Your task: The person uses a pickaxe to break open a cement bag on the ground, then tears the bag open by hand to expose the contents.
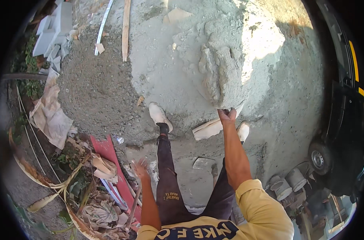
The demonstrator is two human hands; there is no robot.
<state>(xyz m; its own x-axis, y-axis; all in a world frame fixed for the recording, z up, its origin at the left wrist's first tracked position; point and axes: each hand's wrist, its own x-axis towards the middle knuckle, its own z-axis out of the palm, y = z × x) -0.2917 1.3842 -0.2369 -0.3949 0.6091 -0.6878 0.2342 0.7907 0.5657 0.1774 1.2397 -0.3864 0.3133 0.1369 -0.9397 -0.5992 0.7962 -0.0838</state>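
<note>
My right hand (227,115) reaches forward with its fingers closed at the near end of a bulky grey, dust-covered mass (226,86). Whether that mass is a sack or heaped powder, I cannot tell, and what the fingers grip is hidden. A pale, flat, torn-looking piece (208,129) lies just beside and beneath this hand. My left hand (140,167) hangs low beside my left leg, fingers apart, holding nothing I can see. Between my legs rests a flat metal blade (205,163) like a hoe's, partly covered in grey.
Grey powder (166,60) spreads over the ground ahead, beside dark gravel (98,88). A wooden strip (126,32) lies at the far left, near pale blocks (62,22). Left are a red board (110,154) and crumpled sacking (52,114); right are buckets (296,179) and a dark vehicle (342,120).
</note>
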